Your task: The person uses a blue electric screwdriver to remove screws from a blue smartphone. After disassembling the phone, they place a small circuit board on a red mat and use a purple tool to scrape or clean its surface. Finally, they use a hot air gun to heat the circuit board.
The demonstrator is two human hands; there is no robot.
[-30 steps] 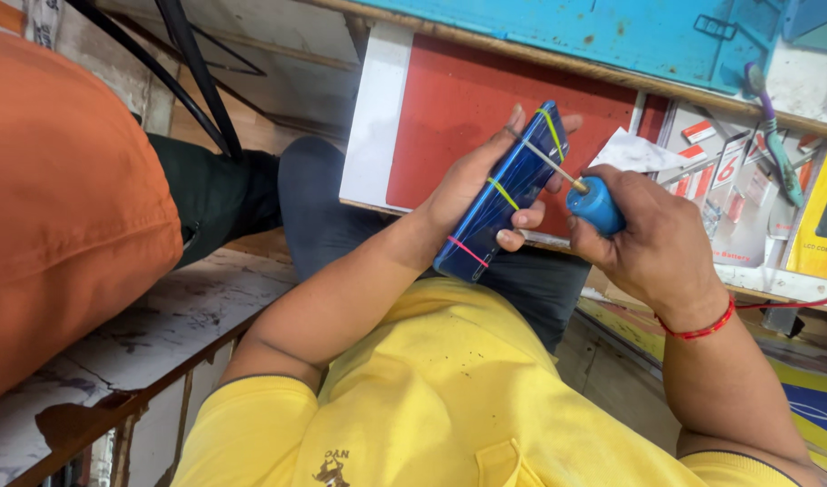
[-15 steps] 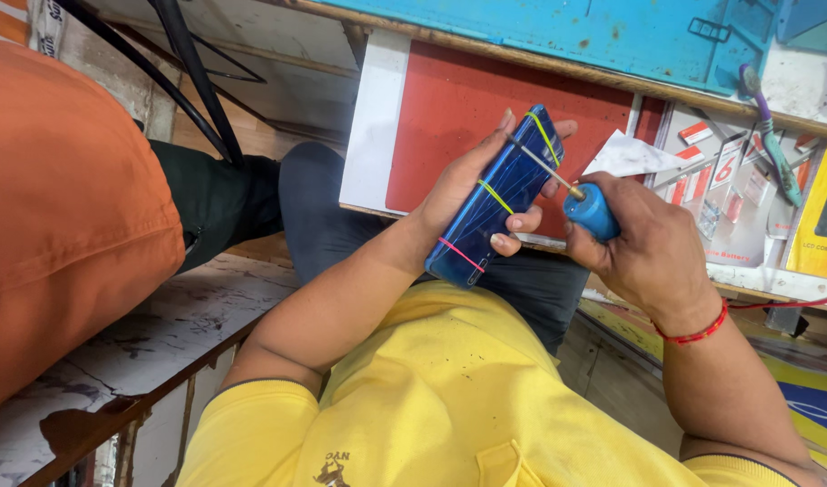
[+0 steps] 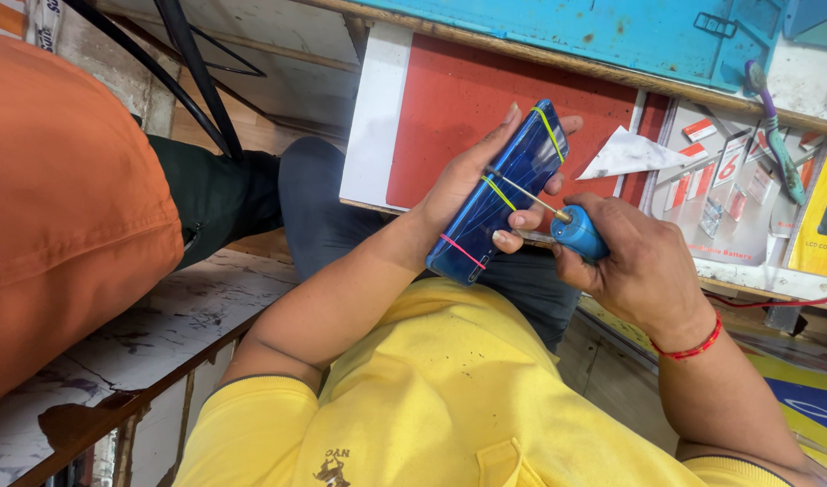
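Note:
My left hand (image 3: 472, 176) grips a blue phone (image 3: 499, 198) with its glossy back facing up, held over my lap. Three thin rubber bands, two yellow and one pink, are wrapped across the phone. My right hand (image 3: 634, 266) is closed on a small screwdriver with a blue handle (image 3: 578, 236). Its thin metal tip touches the phone's right edge near the middle yellow band. A red thread bracelet circles my right wrist.
A red work mat with a white border (image 3: 468, 99) lies on the bench ahead. Small packets, a white paper scrap (image 3: 628, 153) and a green-handled brush (image 3: 779, 135) lie to its right. A person in orange (image 3: 66, 216) sits close at left.
Both hands stay together with the phone and screwdriver. The screwdriver handle has shifted slightly down and right; the tip remains at the phone's edge.

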